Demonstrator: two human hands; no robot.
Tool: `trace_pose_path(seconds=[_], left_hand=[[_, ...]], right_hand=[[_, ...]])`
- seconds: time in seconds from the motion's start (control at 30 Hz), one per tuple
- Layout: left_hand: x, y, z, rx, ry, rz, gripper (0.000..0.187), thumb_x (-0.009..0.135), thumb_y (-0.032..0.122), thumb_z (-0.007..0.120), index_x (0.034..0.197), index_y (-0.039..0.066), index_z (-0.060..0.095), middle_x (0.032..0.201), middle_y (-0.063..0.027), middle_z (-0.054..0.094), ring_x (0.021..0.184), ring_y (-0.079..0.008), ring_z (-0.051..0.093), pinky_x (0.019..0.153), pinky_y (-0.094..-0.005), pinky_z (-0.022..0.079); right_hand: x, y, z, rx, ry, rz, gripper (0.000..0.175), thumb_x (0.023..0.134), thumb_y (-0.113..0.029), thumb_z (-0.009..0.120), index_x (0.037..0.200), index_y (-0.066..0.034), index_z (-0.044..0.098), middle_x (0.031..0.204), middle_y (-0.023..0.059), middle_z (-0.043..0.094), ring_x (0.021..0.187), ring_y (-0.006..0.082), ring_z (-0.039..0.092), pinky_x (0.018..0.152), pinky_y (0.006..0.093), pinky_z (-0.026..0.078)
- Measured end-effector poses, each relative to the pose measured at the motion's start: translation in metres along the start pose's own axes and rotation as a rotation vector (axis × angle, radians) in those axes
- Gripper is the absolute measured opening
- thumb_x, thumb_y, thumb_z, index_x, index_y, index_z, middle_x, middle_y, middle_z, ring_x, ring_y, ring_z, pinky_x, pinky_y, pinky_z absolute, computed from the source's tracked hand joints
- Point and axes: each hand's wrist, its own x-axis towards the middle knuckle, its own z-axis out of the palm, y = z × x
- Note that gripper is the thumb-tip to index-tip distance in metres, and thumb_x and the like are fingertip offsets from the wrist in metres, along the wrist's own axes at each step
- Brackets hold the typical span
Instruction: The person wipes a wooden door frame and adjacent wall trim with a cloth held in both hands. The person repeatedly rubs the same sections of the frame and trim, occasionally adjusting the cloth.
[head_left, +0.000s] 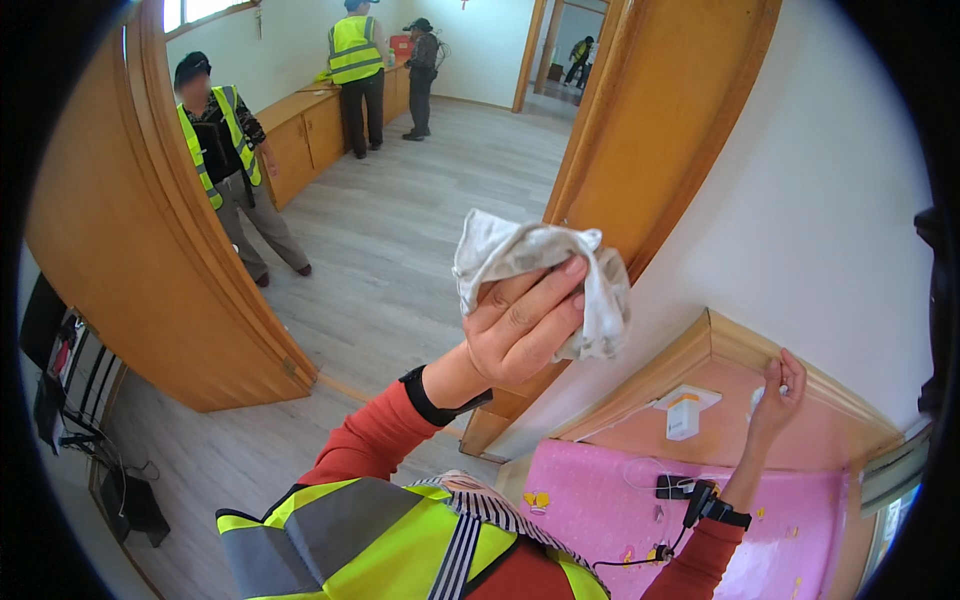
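My left hand is raised in the middle of the view and grips a crumpled white cloth with grey smudges. The cloth is in front of the wooden door frame. To the right, my right hand is at the light wooden trim along the wall, its fingertips at the trim's edge. A small white piece, apparently cloth, shows on both sides of its curled fingers. Just left of that hand, a white box-shaped device with an orange band sits on the pink panel below the trim.
A wooden door stands at the left. Through the doorway, a person in a yellow vest stands near low wooden cabinets; others are farther back. A black power bank or phone with cables lies on the pink patterned surface. A black rack is far left.
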Motion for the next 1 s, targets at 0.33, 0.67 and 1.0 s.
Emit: trace_pose_path(seconds=[0.33, 0.67, 1.0], left_hand=[[0.038, -0.012, 0.046, 0.179, 0.012, 0.027, 0.014, 0.077, 0.006, 0.070, 0.091, 0.007, 0.070, 0.110, -0.0078, 0.072, 0.101, -0.0243, 0.067, 0.086, -0.0339, 0.052], [-0.033, 0.009, 0.034, 0.216, -0.261, 0.063, 0.015, 0.075, 0.009, 0.070, 0.089, 0.014, 0.072, 0.112, -0.0011, 0.073, 0.097, -0.0180, 0.068, 0.078, -0.0323, 0.052], [0.030, -0.003, 0.018, 0.089, -0.102, 0.037, 0.016, 0.082, 0.005, 0.069, 0.098, 0.001, 0.069, 0.113, -0.0171, 0.070, 0.106, -0.0312, 0.067, 0.097, -0.0417, 0.048]], right_hand=[[0.003, 0.001, 0.001, 0.047, 0.022, -0.079, 0.022, 0.093, -0.004, 0.066, 0.114, 0.0015, 0.063, 0.091, 0.0043, 0.065, 0.081, 0.0097, 0.058, 0.075, 0.0233, 0.049], [0.001, 0.008, 0.004, 0.043, 0.047, -0.050, 0.019, 0.092, -0.003, 0.066, 0.111, 0.0002, 0.066, 0.088, 0.0013, 0.063, 0.080, 0.0072, 0.056, 0.075, 0.0214, 0.045], [0.002, -0.001, 0.007, 0.046, 0.057, -0.035, 0.020, 0.090, -0.006, 0.070, 0.109, -0.0014, 0.068, 0.088, 0.0012, 0.066, 0.079, 0.0060, 0.058, 0.073, 0.0206, 0.044]])
